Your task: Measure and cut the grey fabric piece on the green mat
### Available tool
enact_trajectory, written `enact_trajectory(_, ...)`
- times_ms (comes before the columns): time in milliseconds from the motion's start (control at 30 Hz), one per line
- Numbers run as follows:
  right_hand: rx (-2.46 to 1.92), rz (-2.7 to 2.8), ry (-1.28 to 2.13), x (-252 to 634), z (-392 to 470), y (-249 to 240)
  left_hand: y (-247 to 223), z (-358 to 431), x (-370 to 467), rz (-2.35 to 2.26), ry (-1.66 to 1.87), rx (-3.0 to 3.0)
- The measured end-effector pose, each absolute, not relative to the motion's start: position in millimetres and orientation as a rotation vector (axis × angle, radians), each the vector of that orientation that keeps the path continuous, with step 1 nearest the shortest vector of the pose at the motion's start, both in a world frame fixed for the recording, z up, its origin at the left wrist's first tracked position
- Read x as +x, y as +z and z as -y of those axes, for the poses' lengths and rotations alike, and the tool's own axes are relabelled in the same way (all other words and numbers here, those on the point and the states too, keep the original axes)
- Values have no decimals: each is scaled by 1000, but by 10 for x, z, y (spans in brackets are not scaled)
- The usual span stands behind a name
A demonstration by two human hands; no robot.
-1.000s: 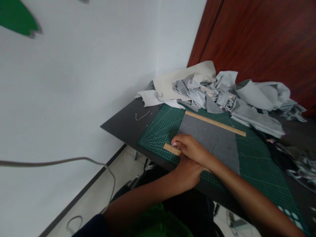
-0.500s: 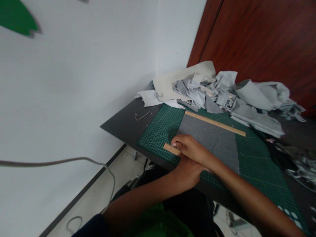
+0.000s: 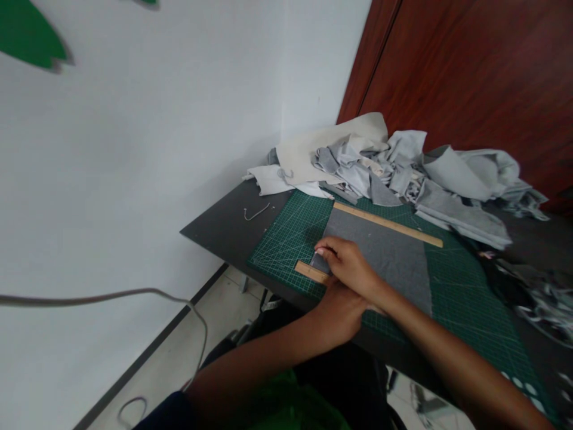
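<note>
A piece of grey cloth [image 3: 380,242] lies flat on a green gridded cutting mat [image 3: 284,239]. Across its near side runs a wooden ruler [image 3: 311,272], whose left end sticks out past my hands. My left hand [image 3: 342,313] rests on this ruler, thumb stretched to the left and the other fingers mostly hidden under my right wrist. Crossing above it, my right hand [image 3: 342,258] is closed in a pinch near the cloth's left edge. Whatever its fingertips hold is too small to name. A second wooden ruler [image 3: 388,223] lies along the cloth's far edge.
Crumpled grey and cream fabric pieces [image 3: 353,155] are heaped at the back of the dark table [image 3: 233,224]. A bit of string [image 3: 256,212] lies on the left. Dark items and scraps [image 3: 541,304] sit at the right. A cable [image 3: 152,291] hangs before the white wall.
My right hand has moved slightly up and away from the near ruler, along the cloth's left edge. The left hand stays on the ruler. The view has shifted a little.
</note>
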State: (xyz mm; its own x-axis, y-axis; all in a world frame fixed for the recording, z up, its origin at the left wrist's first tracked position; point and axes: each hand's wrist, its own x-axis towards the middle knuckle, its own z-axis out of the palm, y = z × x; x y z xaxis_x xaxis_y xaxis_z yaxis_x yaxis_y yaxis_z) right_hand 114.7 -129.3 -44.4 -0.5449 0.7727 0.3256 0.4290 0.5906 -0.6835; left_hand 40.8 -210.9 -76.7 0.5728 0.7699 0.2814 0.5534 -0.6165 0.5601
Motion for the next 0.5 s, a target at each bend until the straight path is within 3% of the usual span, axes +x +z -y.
enact_trajectory(500,-867,2131,490,1149,1402,-319,-949,2102,375,-1016,895,2388)
